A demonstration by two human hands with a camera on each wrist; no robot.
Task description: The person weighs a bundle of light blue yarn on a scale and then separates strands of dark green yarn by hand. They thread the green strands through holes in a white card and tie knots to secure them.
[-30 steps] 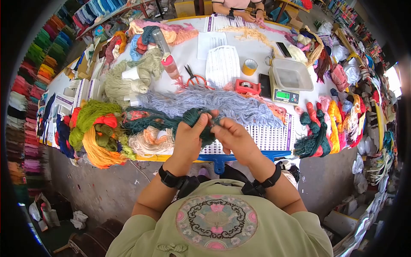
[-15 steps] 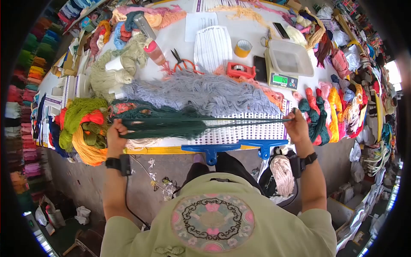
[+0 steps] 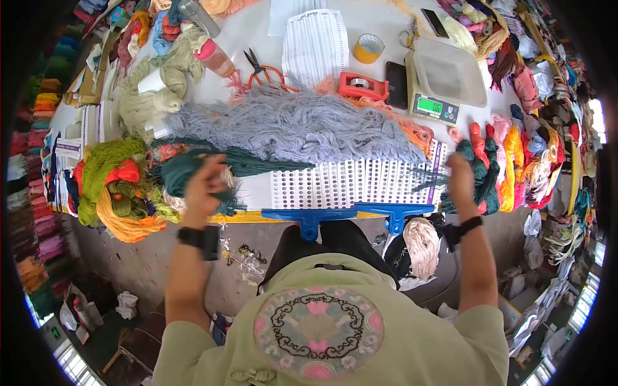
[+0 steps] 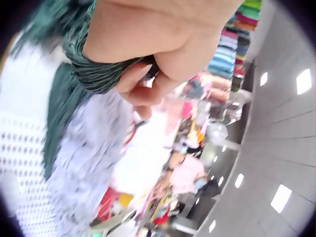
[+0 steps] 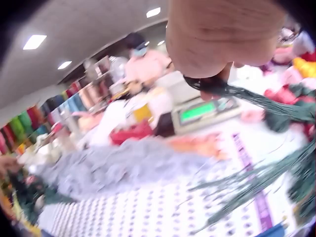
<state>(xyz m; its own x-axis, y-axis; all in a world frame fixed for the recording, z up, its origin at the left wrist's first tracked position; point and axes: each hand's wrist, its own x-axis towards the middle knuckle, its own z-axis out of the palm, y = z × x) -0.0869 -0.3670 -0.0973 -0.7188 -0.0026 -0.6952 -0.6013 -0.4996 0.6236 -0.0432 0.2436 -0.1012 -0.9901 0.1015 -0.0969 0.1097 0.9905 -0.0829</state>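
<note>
At the table's front left, my left hand [image 3: 206,186] grips a dark green yarn skein [image 3: 180,170]. In the left wrist view the yarn [image 4: 94,76] wraps round the hand, with finger and thumb curled in. A tail of the skein runs rightward along the lavender yarn [image 3: 302,125]. My right hand [image 3: 461,180], far to the right, holds a thin bundle of dark green strands [image 5: 261,101]. Loose ends of green yarn [image 3: 428,180] trail leftward from it over white cards with rows of holes [image 3: 315,186].
Blue T-shaped pieces [image 3: 310,220] line the table's front edge. Behind the lavender yarn lie scissors [image 3: 264,69], printed sheets [image 3: 315,45], a red tape dispenser [image 3: 362,87], a phone [image 3: 396,83] and a scale [image 3: 436,106]. Coloured skeins [image 3: 512,164] are piled right; others [image 3: 119,186] left.
The hands worked together at the middle, then stretched green yarn between them. Now the yarn has parted: the skein is bunched at the left hand, loose strands at the right.
</note>
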